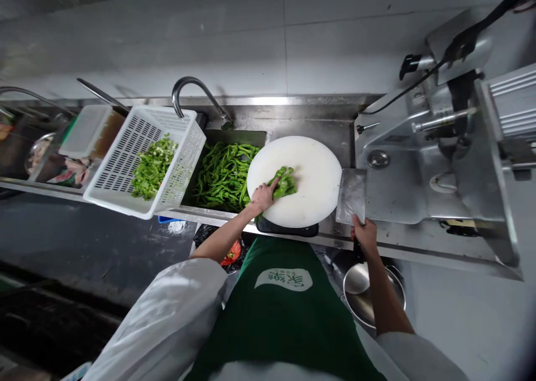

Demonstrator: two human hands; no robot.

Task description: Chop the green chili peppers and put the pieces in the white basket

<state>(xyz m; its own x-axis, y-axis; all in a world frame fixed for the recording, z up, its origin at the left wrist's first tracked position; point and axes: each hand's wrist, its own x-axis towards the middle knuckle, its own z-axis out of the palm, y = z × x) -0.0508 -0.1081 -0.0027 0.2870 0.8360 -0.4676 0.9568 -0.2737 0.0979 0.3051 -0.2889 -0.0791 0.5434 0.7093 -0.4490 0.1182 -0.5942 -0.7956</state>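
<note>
My left hand [263, 196] is closed on a small bunch of green peppers [285, 181] lying on the round white cutting board [305, 163]. My right hand [365, 234] grips the handle of a broad cleaver [350, 195], whose blade lies flat just off the board's right edge. Left of the board, a sink [234, 137] holds a heap of whole green peppers [224, 174]. A white slotted basket [125, 146], tilted over the sink's left side, holds cut green pepper pieces [153, 166].
A curved tap [196, 90] rises behind the sink. A steel slicing machine [444, 146] fills the counter at the right. A steel bowl [364, 291] sits below the counter edge by my right arm. A white tray [86, 131] and more basins stand at far left.
</note>
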